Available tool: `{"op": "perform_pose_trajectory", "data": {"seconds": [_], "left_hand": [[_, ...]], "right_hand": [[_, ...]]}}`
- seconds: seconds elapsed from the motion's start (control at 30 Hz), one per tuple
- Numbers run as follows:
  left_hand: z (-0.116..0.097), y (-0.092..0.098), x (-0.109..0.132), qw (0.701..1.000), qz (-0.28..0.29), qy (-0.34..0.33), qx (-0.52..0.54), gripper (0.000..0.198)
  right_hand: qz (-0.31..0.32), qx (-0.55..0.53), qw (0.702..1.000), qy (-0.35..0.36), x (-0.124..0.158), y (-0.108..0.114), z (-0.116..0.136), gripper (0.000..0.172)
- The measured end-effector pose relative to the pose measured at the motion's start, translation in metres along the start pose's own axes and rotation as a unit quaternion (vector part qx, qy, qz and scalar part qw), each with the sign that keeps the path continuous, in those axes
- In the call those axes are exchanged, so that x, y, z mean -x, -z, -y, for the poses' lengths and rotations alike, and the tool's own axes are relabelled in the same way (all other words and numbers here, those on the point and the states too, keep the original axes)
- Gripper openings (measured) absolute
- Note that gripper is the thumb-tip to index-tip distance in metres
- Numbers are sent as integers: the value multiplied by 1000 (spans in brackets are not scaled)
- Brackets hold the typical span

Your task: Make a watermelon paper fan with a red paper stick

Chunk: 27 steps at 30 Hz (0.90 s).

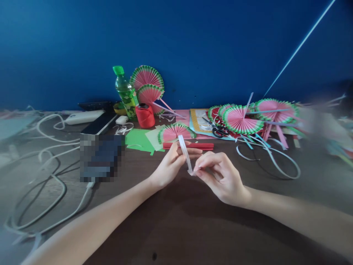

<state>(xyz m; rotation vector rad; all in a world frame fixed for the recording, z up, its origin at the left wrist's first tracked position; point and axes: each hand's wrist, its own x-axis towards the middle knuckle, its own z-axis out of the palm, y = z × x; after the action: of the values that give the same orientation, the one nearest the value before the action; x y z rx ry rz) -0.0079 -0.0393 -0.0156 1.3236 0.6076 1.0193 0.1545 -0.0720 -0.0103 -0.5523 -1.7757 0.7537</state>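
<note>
- White, narrow, ribbon-like strip (184, 149), of thin paper or plastic, slants across the centre of the frame between the 2 bare hands.
- It looks very light and bendy, smooth on its face, and likely to crease or twist; a soft pinch at 1 end, with support near the middle, should suit it.
- Right hand (224, 180), right of centre, pinches the strip's lower end between thumb and index fingertip, where the strip bends toward that hand.
- Left hand (167, 167), left of centre, is curled, its thumb close against the strip's middle; I cannot tell whether it clamps it. The strip's upper end points free toward the upper left.
- Red, long, flat folded piece (204, 146) lies just behind the left fingers, with a pink-and-green pleated paper fan (176, 133) beyond; contact with those fingers is unclear.
</note>
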Motion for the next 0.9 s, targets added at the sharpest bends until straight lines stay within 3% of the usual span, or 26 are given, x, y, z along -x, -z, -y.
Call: {"op": "perform_pose_trajectory", "data": {"seconds": [0.13, 0.3, 0.4, 0.63, 0.9], "left_hand": [[-1, 1, 0, 1000, 8, 11, -17, 33], [-5, 0, -1, 985, 7, 6, -173, 21], [-6, 0, 0, 974, 24, 2, -227, 26], [-8, 3, 3, 991, 19, 29, -130, 21], [-9, 3, -1, 996, 10, 84, -28, 15]], "right_hand": [[8, -6, 1000, 2, -2, 1, 2, 19], [-32, -46, 998, -9, -9, 3, 8, 18], [-51, -73, 996, -30, -16, 7, 12, 16], [-129, -204, 959, -148, -41, 25, 8, 15], [-102, -247, 931, -247, -44, 26, 10, 14]]}}
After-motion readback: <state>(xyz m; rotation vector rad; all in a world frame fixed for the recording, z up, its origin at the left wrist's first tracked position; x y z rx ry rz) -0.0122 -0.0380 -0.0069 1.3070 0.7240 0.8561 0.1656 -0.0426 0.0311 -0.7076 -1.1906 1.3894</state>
